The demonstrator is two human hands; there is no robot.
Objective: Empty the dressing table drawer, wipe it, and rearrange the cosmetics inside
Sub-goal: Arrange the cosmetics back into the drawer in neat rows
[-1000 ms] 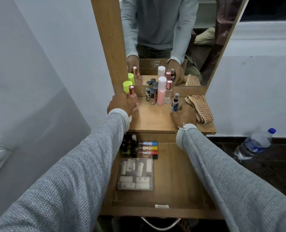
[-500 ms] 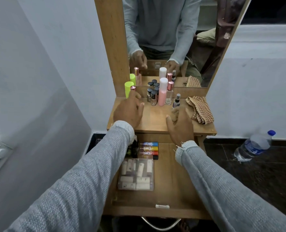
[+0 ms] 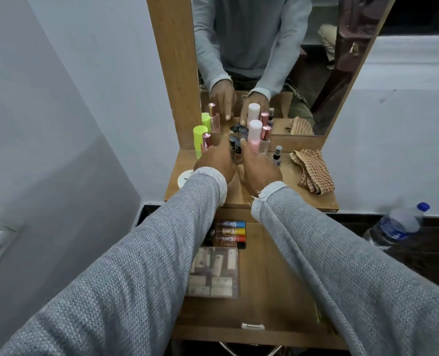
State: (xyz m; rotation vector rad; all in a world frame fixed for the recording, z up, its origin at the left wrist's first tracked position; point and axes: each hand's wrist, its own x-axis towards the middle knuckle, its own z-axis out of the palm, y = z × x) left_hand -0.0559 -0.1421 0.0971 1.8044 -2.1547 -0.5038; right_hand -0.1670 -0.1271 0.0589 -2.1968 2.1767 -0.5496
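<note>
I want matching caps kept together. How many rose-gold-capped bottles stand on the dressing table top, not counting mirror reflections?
2. One rose-gold-capped bottle beside the lime green bottle, left of the left hand; another right of the pink white-capped bottle. The hands may hide others.

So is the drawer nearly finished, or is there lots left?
Partly done. The drawer is open and already has small tubes and a clear box back in it. Both hands, left hand and right hand, are reaching for the little bottles on the tabletop. The tall bottles and cloth remain up there.
</note>
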